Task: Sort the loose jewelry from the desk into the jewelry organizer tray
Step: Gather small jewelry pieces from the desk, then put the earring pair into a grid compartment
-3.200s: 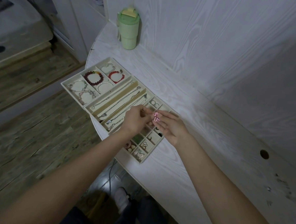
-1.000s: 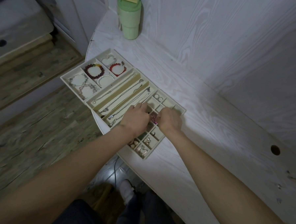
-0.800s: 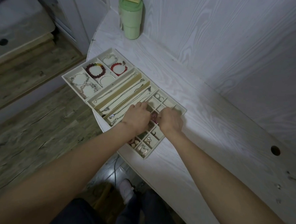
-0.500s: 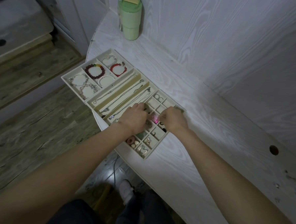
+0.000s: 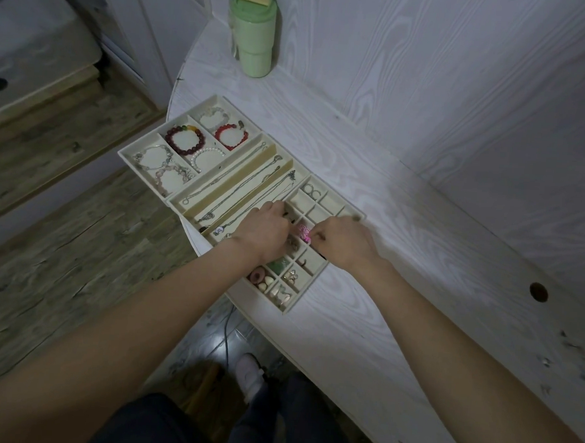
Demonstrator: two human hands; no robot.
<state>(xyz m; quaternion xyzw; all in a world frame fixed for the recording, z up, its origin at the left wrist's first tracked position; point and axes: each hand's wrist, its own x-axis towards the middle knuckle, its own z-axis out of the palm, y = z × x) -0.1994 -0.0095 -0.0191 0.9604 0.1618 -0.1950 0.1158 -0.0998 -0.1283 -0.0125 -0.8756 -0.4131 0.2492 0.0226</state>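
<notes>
Most jewelry already sits in the jewelry organizer tray (image 5: 318, 277); no loose pieces show on the surface (image 5: 402, 234). A pink bow earring (image 5: 303, 232) lies in a small middle compartment between the left hand (image 5: 263, 235) and right hand (image 5: 342, 241), both curled; whether either grips it, I cannot tell.

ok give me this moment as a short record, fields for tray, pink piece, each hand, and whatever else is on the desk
tray: jewelry organizer tray on the desk, overhanging its front edge
pink piece: pink bow piece in a small square compartment, between both hands
left hand: left hand over the small compartments, fingers curled, grip hidden
right hand: right hand beside the bow, fingertips at it
other: green tumbler at the back
</notes>
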